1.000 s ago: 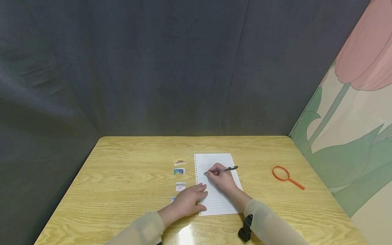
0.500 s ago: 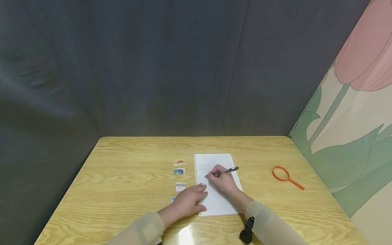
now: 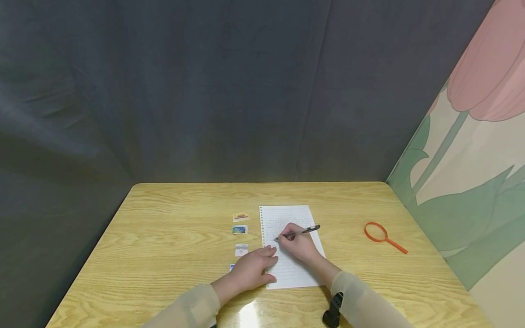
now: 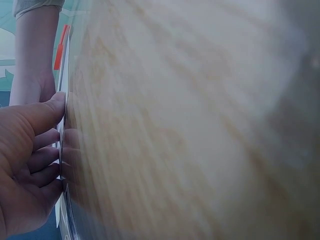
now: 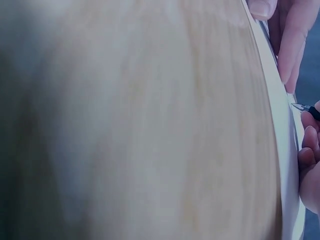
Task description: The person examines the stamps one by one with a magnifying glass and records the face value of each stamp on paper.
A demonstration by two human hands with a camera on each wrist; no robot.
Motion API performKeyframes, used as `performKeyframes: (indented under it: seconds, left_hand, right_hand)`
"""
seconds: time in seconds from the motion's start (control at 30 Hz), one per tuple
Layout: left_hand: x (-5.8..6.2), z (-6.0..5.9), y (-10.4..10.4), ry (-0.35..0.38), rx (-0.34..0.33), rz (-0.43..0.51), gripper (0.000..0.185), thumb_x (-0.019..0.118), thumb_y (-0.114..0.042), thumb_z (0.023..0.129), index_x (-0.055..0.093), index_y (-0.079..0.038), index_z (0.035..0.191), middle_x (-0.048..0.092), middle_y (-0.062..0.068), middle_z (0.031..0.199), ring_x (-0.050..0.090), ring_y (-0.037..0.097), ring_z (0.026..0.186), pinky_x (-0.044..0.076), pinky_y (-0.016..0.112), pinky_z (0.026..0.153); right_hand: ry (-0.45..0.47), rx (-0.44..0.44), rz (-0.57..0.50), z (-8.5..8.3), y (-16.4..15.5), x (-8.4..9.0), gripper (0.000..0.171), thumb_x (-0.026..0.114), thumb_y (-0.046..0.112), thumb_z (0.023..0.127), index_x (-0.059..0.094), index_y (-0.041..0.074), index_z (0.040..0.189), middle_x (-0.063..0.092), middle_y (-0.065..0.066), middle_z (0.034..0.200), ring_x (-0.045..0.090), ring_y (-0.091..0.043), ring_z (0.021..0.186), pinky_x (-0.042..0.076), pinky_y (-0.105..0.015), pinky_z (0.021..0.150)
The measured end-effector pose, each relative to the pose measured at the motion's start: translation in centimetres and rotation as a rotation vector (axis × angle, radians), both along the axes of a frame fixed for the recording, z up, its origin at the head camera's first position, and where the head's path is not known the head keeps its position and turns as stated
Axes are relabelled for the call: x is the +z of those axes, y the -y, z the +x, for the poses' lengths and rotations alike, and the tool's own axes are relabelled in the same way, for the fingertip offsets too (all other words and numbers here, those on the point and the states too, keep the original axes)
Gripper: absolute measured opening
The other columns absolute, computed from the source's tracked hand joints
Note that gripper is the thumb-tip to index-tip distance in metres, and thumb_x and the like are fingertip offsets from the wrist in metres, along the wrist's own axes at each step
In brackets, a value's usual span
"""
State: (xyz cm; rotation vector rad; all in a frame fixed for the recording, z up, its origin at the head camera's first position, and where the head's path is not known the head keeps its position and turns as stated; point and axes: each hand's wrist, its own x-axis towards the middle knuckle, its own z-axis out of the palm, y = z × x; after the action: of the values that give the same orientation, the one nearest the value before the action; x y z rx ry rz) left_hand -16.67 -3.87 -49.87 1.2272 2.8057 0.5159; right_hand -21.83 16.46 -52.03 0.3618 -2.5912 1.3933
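Right hand: the right hand (image 3: 298, 243), just right of center in the lower half of the head view, has its fingers curled round a black pen (image 3: 298, 232) and pinches it near the tip.
Pen: it slants from a tip at lower left to a cap end at upper right, sticking out past the knuckles; the tip touches the sheet.
Sheet: a white lined sheet of paper (image 3: 291, 269) with a punched left edge lies flat on the wooden table (image 3: 172, 237), at the center of the lower half of the frame. Faint writing shows in its upper lines, too small to read.
Left hand: the left hand (image 3: 254, 268), lower center, lies palm down with its fingers straight, its fingertips (image 3: 271, 251) resting on the left edge of the sheet. It holds nothing.
Stamps: 3 small stamps (image 3: 239, 229) lie in a column just left of the sheet; a 4th, blue, is mostly hidden under the left hand.
Magnifier: an orange magnifying glass (image 3: 383, 237) lies well apart, at right center.
Hard to see: both wrist views are blurred and skim the tabletop. The left wrist view shows only fingers flat on the paper edge; the right wrist view shows only the pen tip at its right edge. The pictures on the stamps cannot be made out.
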Motion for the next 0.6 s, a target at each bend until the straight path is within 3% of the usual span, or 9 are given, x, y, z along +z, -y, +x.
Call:
performKeyframes:
  seconds: [0.4,0.6]
  left_hand:
    - [-0.10,-0.01,0.10,0.011,-0.001,0.021,0.054,0.078,-0.034,0.084,0.066,-0.007,0.130,0.055,0.014,0.141,0.048,0.026,0.133,0.040,0.033,0.109]
    - [-0.19,-0.06,0.08,0.011,0.000,0.018,0.055,0.077,-0.035,0.085,0.065,-0.008,0.130,0.054,0.013,0.142,0.048,0.025,0.134,0.039,0.032,0.109]
  right_hand:
    - [0.041,-0.082,-0.092,-0.36,-0.52,0.26,0.012,0.072,0.001,0.081,0.065,0.009,0.076,0.061,0.003,0.069,0.053,-0.010,0.062,0.043,-0.018,0.056]
    - [0.029,-0.105,-0.053,-0.83,-0.36,0.26,0.009,0.072,0.003,0.081,0.066,0.009,0.078,0.061,0.004,0.069,0.052,-0.009,0.062,0.043,-0.019,0.056]
